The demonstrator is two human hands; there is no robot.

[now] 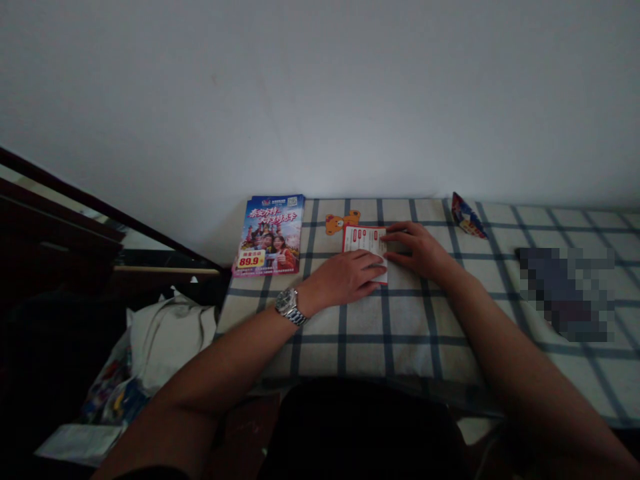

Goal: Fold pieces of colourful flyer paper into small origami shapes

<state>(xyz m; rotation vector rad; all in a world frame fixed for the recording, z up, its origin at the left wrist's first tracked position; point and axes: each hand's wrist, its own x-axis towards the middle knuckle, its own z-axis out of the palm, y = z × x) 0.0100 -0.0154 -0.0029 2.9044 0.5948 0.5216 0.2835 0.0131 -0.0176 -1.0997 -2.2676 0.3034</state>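
A small white leaflet with a red border (363,240) lies on the checked tablecloth (400,320). My left hand (345,277), with a metal wristwatch (289,305) on the wrist, lies flat over the leaflet's lower part, fingers stretched out. My right hand (417,248) rests flat at the leaflet's right edge, fingers extended and pressing on the paper. Neither hand grips anything.
A colourful brochure priced 89.9 (269,235) lies at the table's left end. An orange bear-shaped cutout (342,221) sits just behind the leaflet. A folded coloured paper piece (466,215) stands at the back right. A blurred-out dark object (567,293) lies right. Cloth and bags (165,330) sit beside the table, left.
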